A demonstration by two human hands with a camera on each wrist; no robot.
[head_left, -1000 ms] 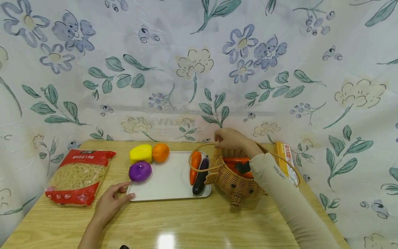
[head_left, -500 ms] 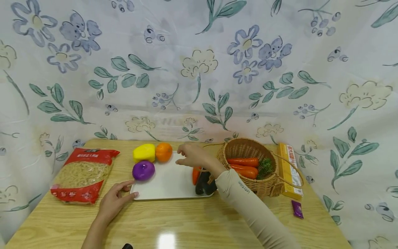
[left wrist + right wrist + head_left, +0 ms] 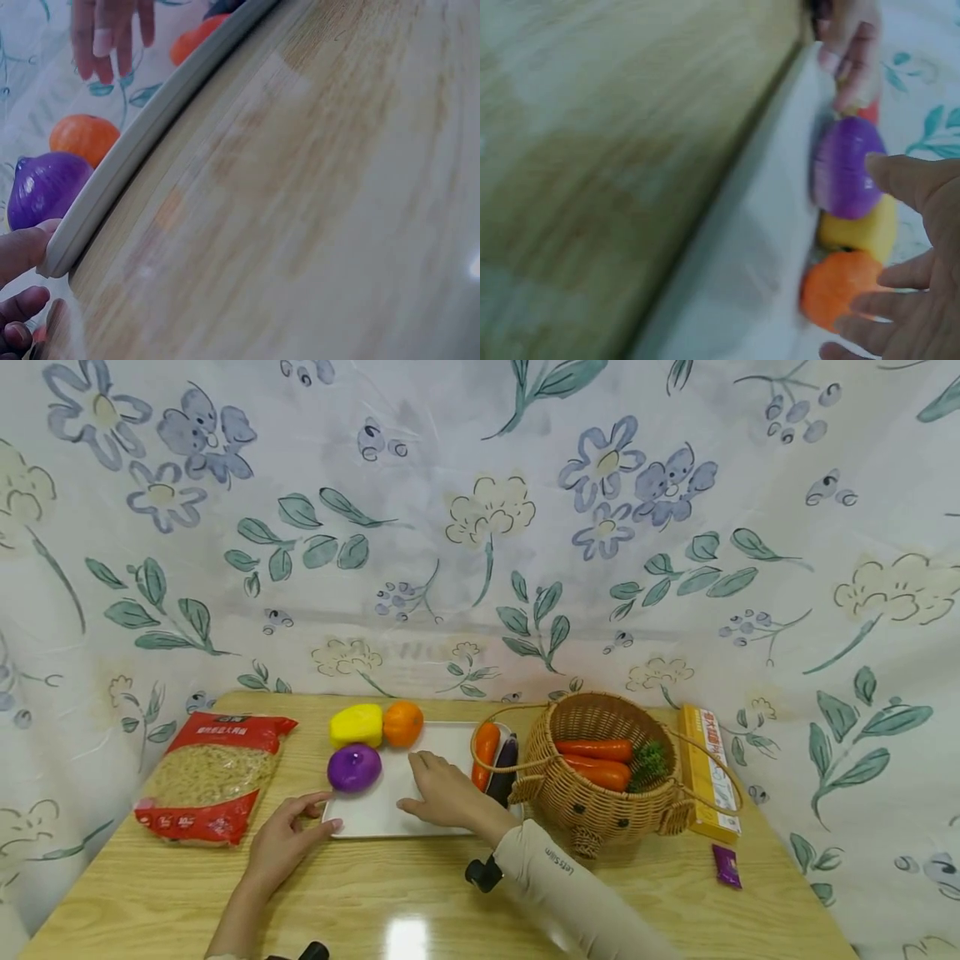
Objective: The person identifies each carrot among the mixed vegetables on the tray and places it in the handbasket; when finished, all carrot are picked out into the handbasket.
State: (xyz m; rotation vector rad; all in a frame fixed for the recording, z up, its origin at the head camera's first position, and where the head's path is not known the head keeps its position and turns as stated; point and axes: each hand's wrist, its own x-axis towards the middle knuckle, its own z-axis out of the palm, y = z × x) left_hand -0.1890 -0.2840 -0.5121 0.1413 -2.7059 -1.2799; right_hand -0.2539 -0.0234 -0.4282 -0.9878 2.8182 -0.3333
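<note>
My left hand (image 3: 288, 835) holds the near left corner of a white tray (image 3: 442, 822), with the thumb on its rim in the left wrist view. Over the middle of the tray, my right hand (image 3: 442, 789) has its fingers spread, holding nothing. A purple onion (image 3: 354, 767), a yellow lumpy fruit (image 3: 356, 725) and an orange (image 3: 402, 724) cluster at the tray's left end. On its right end lie an orange-red carrot (image 3: 486, 747) and a dark eggplant (image 3: 503, 768), partly hidden by the right hand and a basket handle.
A wicker basket (image 3: 600, 814) with an animal face stands right of the tray, holding carrots (image 3: 596, 750) and a green leafy piece (image 3: 648, 764). A yellow box (image 3: 708, 768) and a purple packet (image 3: 726, 866) lie beyond it. A red pasta bag (image 3: 213, 777) lies left.
My right hand has swung left from over the basket and come down above the tray, empty. The left hand stays at the tray corner. The view has shifted slightly.
</note>
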